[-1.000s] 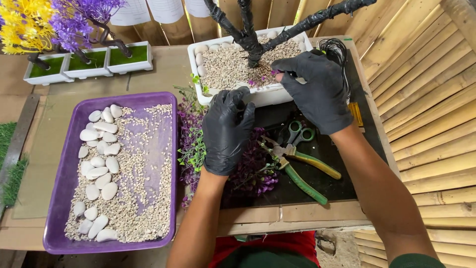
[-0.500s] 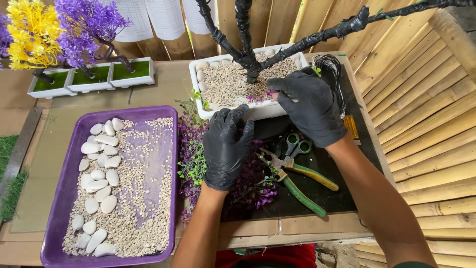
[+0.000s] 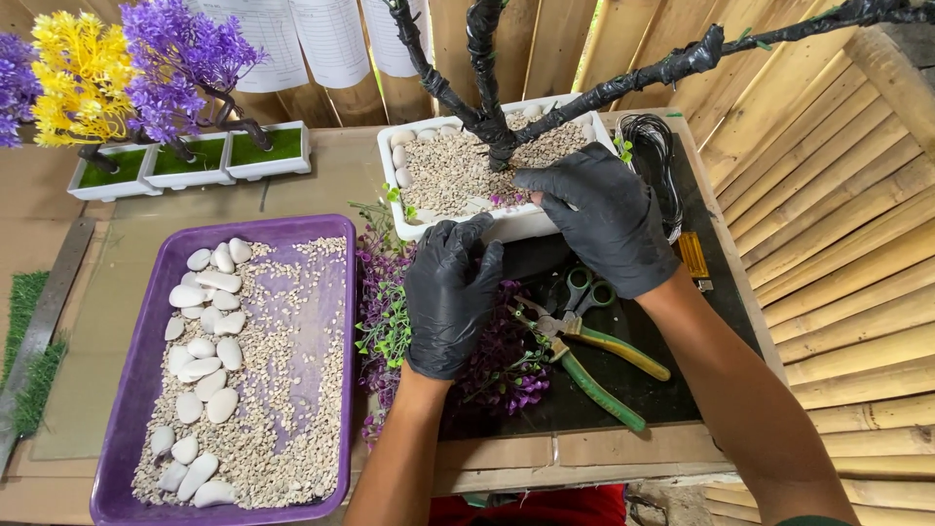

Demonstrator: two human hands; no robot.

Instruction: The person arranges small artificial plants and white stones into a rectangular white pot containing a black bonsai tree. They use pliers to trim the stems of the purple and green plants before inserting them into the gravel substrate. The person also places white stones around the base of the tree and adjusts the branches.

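Observation:
Both hands wear black gloves. My left hand (image 3: 451,297) rests against the front wall of a white rectangular pot (image 3: 521,223), fingers curled at its rim. My right hand (image 3: 604,214) lies over the pot's front right rim, fingertips down in the small gravel (image 3: 450,172) near a bit of purple sprig. A black-wrapped bare tree trunk (image 3: 485,88) with spreading branches rises from the gravel. White pebbles (image 3: 401,156) line the pot's left edge. What the fingers pinch is hidden.
A purple tray (image 3: 146,390) with gravel and white stones sits at left. Loose purple and green artificial foliage (image 3: 390,321) lies under my left wrist. Scissors and green-handled pliers (image 3: 594,360) lie on a black mat. Small flowering trees (image 3: 127,78) stand far left; a wire coil (image 3: 654,146) is right.
The view has shifted so the pot sits lower and nearer. My right hand has moved slightly left along the pot's rim; my left hand stays at the pot's front.

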